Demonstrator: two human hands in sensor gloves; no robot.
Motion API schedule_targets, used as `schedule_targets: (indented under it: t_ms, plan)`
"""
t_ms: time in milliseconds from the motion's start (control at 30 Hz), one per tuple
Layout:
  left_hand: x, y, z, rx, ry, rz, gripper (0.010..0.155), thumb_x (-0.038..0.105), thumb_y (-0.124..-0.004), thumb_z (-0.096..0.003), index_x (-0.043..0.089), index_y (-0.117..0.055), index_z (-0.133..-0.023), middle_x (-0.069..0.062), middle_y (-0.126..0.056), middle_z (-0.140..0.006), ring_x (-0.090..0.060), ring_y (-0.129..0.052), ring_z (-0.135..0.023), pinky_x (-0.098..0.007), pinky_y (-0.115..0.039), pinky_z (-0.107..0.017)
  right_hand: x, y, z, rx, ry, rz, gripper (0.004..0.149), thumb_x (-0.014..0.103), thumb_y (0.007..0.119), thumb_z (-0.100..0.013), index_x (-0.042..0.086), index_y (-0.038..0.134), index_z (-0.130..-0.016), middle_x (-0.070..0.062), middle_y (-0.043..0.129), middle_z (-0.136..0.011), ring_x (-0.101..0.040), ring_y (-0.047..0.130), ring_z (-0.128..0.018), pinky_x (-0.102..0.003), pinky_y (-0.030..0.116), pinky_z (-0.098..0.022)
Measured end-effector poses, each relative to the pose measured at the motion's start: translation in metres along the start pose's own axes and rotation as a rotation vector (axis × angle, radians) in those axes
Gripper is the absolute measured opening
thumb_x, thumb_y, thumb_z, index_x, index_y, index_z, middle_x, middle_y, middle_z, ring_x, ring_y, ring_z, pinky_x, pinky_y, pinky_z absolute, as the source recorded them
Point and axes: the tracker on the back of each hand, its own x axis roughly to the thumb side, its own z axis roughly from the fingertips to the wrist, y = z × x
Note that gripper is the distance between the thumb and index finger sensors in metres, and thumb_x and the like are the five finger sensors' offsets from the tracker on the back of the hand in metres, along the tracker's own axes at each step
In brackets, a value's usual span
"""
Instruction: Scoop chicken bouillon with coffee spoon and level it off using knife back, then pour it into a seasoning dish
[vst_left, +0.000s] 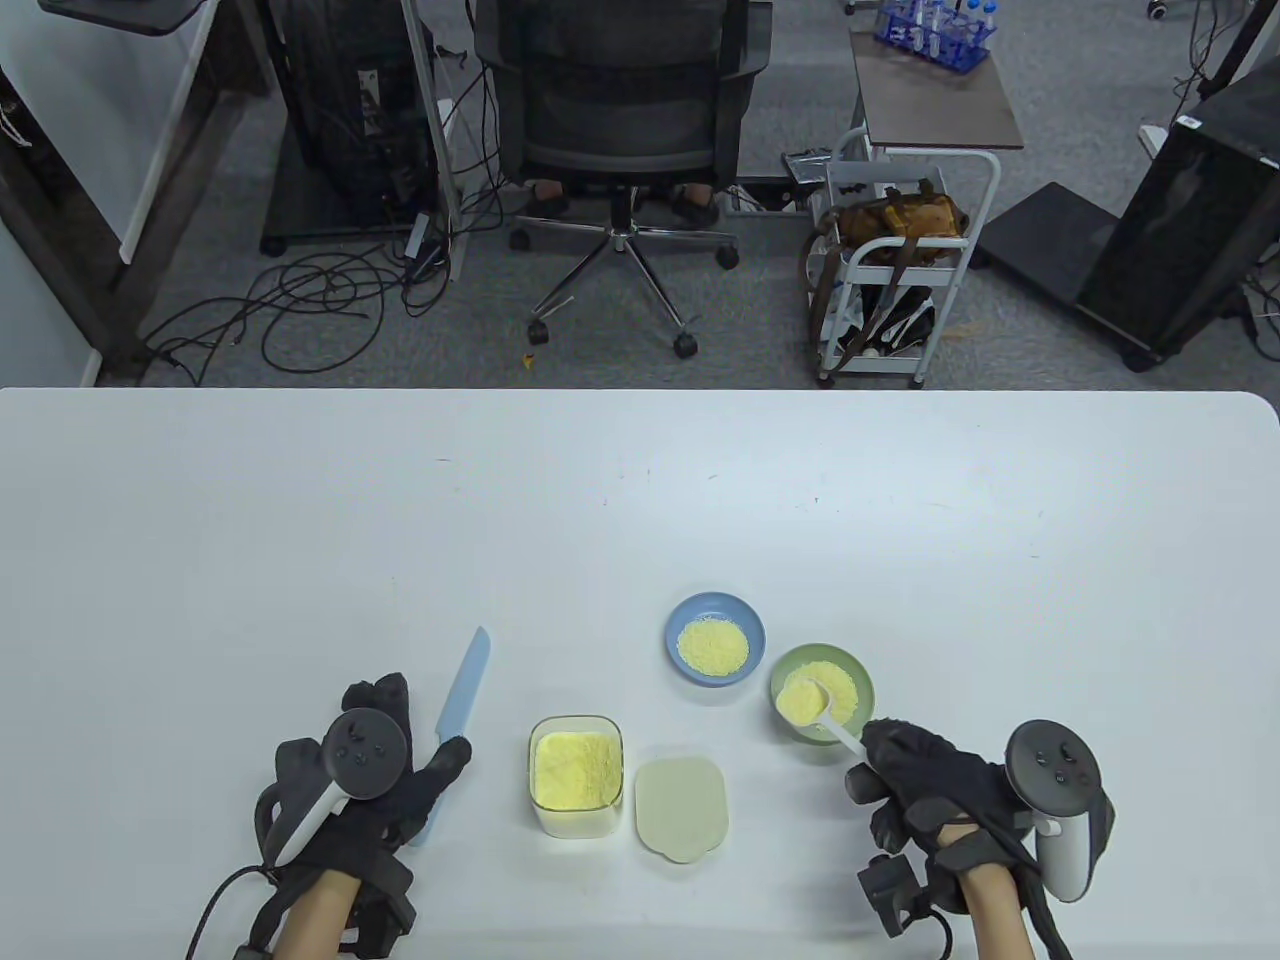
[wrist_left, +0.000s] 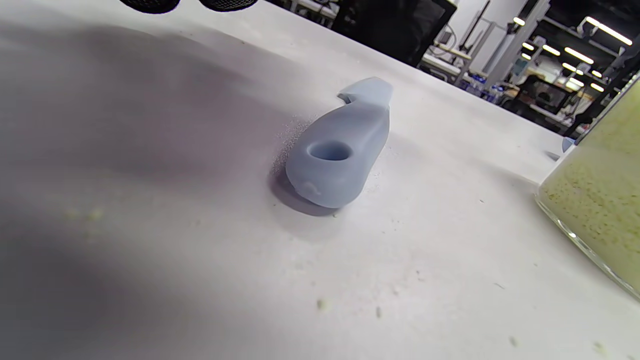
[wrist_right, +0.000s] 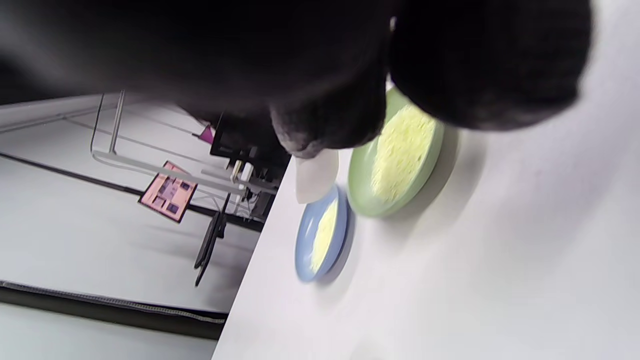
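The knife (vst_left: 463, 698) lies flat on the white surface (vst_left: 640, 500) under the relaxed fingers of the left hand (vst_left: 375, 765). The bouillon container (vst_left: 576, 775) stands open. The right hand (vst_left: 935, 790) pinches the heaped coffee spoon (vst_left: 812, 703) over the green dish (vst_left: 850, 675).

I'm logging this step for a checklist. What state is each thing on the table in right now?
coffee spoon: loaded with bouillon, over the green dish, held by the right hand.
green dish: holds bouillon.
blue dish: holds bouillon.
container: open, nearly full.
lid: off, lying beside the container.
knife: flat on the table, left hand over its handle.
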Motion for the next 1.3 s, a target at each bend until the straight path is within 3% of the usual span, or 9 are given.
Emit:
schedule_targets:
  t_ms: [100,200,467,700,800,1033,1100,1167,1300]
  plan:
    - [0.0,0.0,0.0,-0.007,0.004,-0.002,0.1,0.074,-0.051,-0.0428,0.015,-0.007,-0.11,-0.03,-0.015,-0.117,-0.049,-0.041,-0.111,-0.066,-0.047,-0.073,-0.005,-0.006,-0.001,-0.039,0.003,0.006,0.047,0.015,0.079,-0.04,-0.006,0.067,-0.08,-0.03,0.089,-0.05,-0.009,0.093,-0.006,-0.043,0.084,-0.025]
    - [0.0,-0.001,-0.001,-0.01,0.008,-0.009,0.1,0.074,-0.051,-0.0427,0.015,-0.007,-0.11,-0.03,-0.015,-0.116,-0.049,-0.041,-0.111,-0.066,-0.047,-0.073,-0.004,-0.005,-0.003,-0.065,0.017,0.133,0.047,0.013,0.079,-0.039,-0.002,0.067,-0.082,-0.031,0.086,-0.056,-0.012,0.094,-0.014,-0.046,0.081,-0.031]
    - [0.0,-0.001,-0.001,-0.012,0.001,0.002,0.099,0.074,-0.05,-0.0431,0.014,-0.006,-0.109,-0.03,-0.015,-0.116,-0.049,-0.041,-0.111,-0.066,-0.047,-0.073,0.006,0.013,-0.004,-0.076,0.005,0.338,0.049,0.009,0.077,-0.04,0.007,0.066,-0.087,-0.032,0.073,-0.068,-0.02,0.089,-0.029,-0.052,0.071,-0.045]
    - [-0.001,-0.002,-0.002,-0.019,-0.009,0.023,0.099,0.074,-0.05,-0.0432,0.014,-0.006,-0.109,-0.03,-0.015,-0.116,-0.049,-0.04,-0.111,-0.066,-0.046,-0.073,0.02,0.021,0.0,-0.121,-0.034,0.491,0.05,0.007,0.075,-0.039,0.011,0.066,-0.088,-0.031,0.069,-0.072,-0.023,0.086,-0.031,-0.055,0.068,-0.048]
    - [-0.001,-0.002,-0.002,-0.02,-0.013,0.034,0.099,0.074,-0.05,-0.0432,0.014,-0.006,-0.109,-0.03,-0.015,-0.116,-0.049,-0.04,-0.111,-0.066,-0.047,-0.073,0.028,0.023,0.002,-0.127,-0.063,0.452,0.05,0.008,0.075,-0.04,0.01,0.065,-0.088,-0.03,0.07,-0.071,-0.021,0.087,-0.032,-0.054,0.069,-0.047]
    - [-0.001,-0.003,-0.002,-0.022,-0.021,0.048,0.099,0.073,-0.05,-0.0433,0.014,-0.007,-0.109,-0.03,-0.016,-0.116,-0.049,-0.041,-0.111,-0.065,-0.047,-0.073,0.043,0.044,0.01,0.072,-0.11,0.223,0.049,0.015,0.077,-0.04,0.001,0.067,-0.085,-0.031,0.082,-0.059,-0.014,0.094,-0.021,-0.048,0.081,-0.036]
    - [0.001,-0.004,-0.002,-0.025,-0.038,0.071,0.099,0.074,-0.05,-0.0432,0.015,-0.008,-0.11,-0.029,-0.017,-0.117,-0.048,-0.042,-0.111,-0.065,-0.048,-0.073,0.041,0.056,0.014,0.2,-0.071,0.144,0.048,0.016,0.077,-0.04,-0.002,0.068,-0.083,-0.031,0.084,-0.055,-0.013,0.094,-0.017,-0.047,0.082,-0.033]
    - [0.004,-0.002,-0.001,-0.027,-0.107,0.162,0.098,0.073,-0.054,-0.0429,0.016,-0.01,-0.11,-0.027,-0.019,-0.117,-0.047,-0.045,-0.11,-0.062,-0.05,-0.074,0.038,0.069,0.016,0.327,-0.061,0.096,0.047,0.015,0.077,-0.04,-0.005,0.068,-0.082,-0.032,0.085,-0.052,-0.012,0.095,-0.015,-0.046,0.083,-0.031]
    - [0.02,-0.001,0.005,-0.016,-0.315,0.38,0.098,0.07,-0.067,-0.0397,0.024,-0.018,-0.111,-0.021,-0.023,-0.118,-0.043,-0.047,-0.111,-0.059,-0.052,-0.074,0.039,0.086,0.019,0.403,-0.08,0.142,0.047,0.017,0.076,-0.041,-0.004,0.068,-0.082,-0.03,0.086,-0.052,-0.009,0.095,-0.015,-0.044,0.085,-0.03]
